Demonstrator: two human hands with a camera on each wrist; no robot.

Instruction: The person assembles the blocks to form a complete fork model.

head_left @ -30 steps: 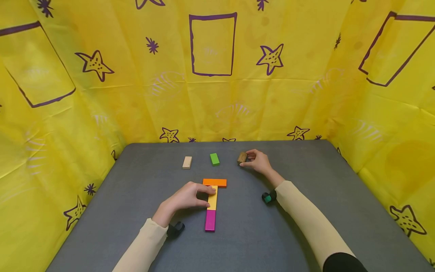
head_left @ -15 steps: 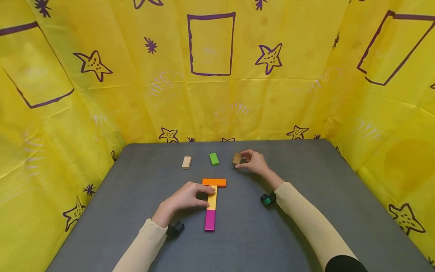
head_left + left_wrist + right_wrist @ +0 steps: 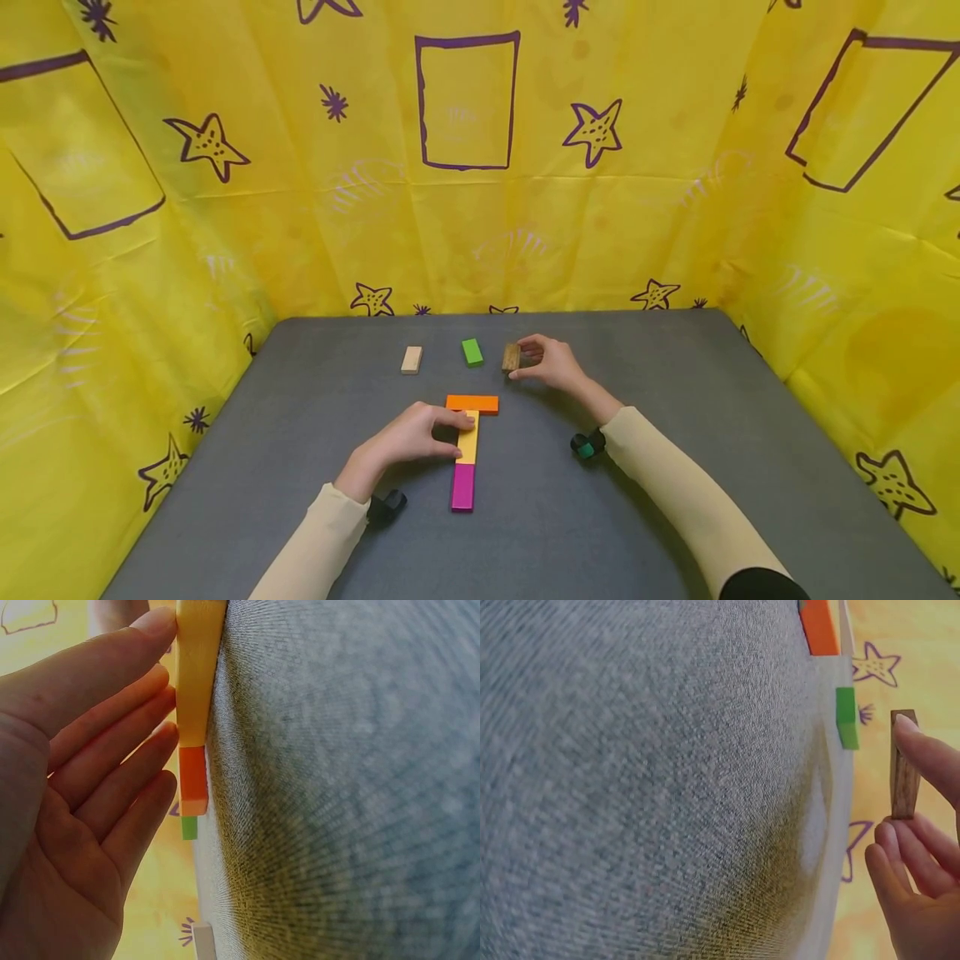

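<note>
My right hand (image 3: pixel 557 365) pinches a brown wooden block (image 3: pixel 511 357) by its ends, between thumb and fingers. In the right wrist view this brown block (image 3: pixel 904 787) is up off the tabletop. The left hand (image 3: pixel 405 435) rests its thumb and fingertips on the top of a yellow block (image 3: pixel 468 448), its fingers nearly straight in the left wrist view. This yellow block lies lengthwise between an orange block (image 3: pixel 472 404), set crosswise at its far end, and a magenta block (image 3: pixel 462 489) at its near end. Together they make a T shape.
A green block (image 3: pixel 472 352) lies behind the orange one, just left of the brown block. Further left is a beige block (image 3: pixel 412 360). All lie on a grey tabletop (image 3: pixel 337 358), with yellow patterned cloth (image 3: pixel 465 217) hanging behind and at both sides.
My right hand has carried the brown block leftward toward the green block, turning it more upright in the head view. The left hand stays where it was on the yellow block.
</note>
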